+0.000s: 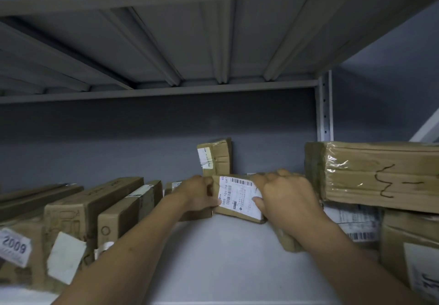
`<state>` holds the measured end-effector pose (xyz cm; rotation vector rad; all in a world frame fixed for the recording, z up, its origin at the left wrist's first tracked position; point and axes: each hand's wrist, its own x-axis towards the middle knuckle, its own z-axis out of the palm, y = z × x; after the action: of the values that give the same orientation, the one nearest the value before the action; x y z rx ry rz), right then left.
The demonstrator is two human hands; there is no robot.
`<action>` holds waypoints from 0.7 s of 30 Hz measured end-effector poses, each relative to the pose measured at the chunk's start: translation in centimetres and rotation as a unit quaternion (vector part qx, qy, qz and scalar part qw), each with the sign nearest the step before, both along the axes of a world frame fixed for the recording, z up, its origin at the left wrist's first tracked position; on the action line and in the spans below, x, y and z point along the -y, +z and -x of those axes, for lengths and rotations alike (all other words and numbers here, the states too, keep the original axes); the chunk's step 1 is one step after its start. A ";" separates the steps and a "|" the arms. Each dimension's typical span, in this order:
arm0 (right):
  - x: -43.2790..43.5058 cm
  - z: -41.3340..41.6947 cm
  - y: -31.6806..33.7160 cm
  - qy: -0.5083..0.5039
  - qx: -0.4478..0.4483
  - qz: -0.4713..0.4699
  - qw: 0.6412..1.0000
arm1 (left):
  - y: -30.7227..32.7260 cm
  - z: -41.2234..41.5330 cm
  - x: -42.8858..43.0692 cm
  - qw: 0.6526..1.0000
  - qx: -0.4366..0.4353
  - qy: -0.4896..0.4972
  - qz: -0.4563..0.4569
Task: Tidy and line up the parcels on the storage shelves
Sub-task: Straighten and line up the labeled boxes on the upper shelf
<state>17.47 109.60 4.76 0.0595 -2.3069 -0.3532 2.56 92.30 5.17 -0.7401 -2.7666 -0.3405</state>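
Observation:
A small brown parcel (238, 200) with a white barcode label lies mid-shelf, its labelled end facing me. My left hand (198, 193) grips its left edge, thumb on the label. My right hand (285, 200) holds its right side, fingers curled over the top and thumb against the label. Behind it a small taped box (217, 157) stands upright against the back wall. The grey shelf board (225, 257) lies bare in front of the parcel.
A row of long cardboard boxes (90, 212) lies side by side on the left, one tagged 2009 (15, 247). Taped large boxes (380, 174) are stacked on the right, above labelled parcels (356, 224). The upper shelf's underside (190, 43) hangs close overhead; a steel upright (325, 107) stands at right.

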 end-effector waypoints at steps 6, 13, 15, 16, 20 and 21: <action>1.0 1.7 0.0 -0.072 0.072 -0.142 0.985 | -1.7 -0.8 0.2 0.981 -0.016 0.148 0.121; 0.8 1.7 -0.3 -0.080 0.050 -0.132 0.987 | -1.5 -2.0 -0.8 0.980 0.020 0.194 0.048; 0.9 1.7 -0.4 -0.093 0.053 -0.139 0.985 | -1.7 -1.9 -0.9 0.982 -0.002 0.185 0.024; 0.8 1.9 -0.4 -0.098 0.056 -0.141 0.984 | -1.7 -1.9 -0.8 0.986 -0.029 0.166 0.016; 0.7 2.1 -0.5 -0.105 0.050 -0.152 0.982 | -0.8 -3.2 0.3 0.994 -0.079 0.054 0.054; 0.6 2.2 -0.5 -0.100 0.047 -0.152 0.982 | -0.5 -3.7 0.7 0.995 -0.075 0.027 0.064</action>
<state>15.32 108.95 4.21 -0.0041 -2.3391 -0.8203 6.24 91.64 4.70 -0.6897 -2.6778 -0.0931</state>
